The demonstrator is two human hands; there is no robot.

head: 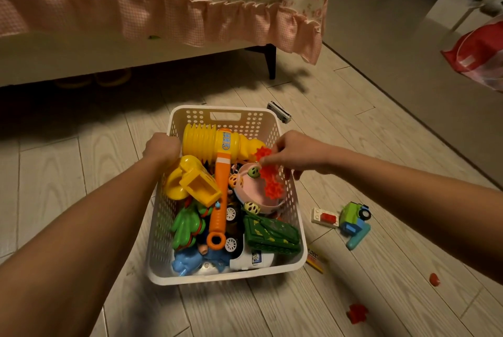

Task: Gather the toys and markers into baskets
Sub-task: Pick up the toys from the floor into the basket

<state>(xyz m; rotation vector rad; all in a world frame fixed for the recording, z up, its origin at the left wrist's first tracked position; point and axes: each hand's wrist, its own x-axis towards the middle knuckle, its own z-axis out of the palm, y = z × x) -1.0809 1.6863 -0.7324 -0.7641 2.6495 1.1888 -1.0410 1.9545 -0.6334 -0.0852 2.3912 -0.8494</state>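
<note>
A white perforated basket (pixel 295 230) stands on the wooden floor, filled with toys: a yellow and orange hammer (pixel 217 173), a green tank (pixel 270 233), a pink bowl (pixel 253 192) and several others. My left hand (pixel 162 146) grips the basket's left rim. My right hand (pixel 296 154) hovers over the basket's right side, its fingers pinching red spiky pieces (pixel 268 170) above the pink bowl. On the floor to the right lie a green and blue toy truck (pixel 353 221), a white and red block (pixel 325 217) and small red pieces (pixel 356 312).
A bed with a pink ruffled skirt (pixel 163 10) and a dark leg (pixel 270 60) stands behind the basket. A small grey toy (pixel 279 112) lies at the basket's far right corner. A red bag (pixel 479 50) sits far right.
</note>
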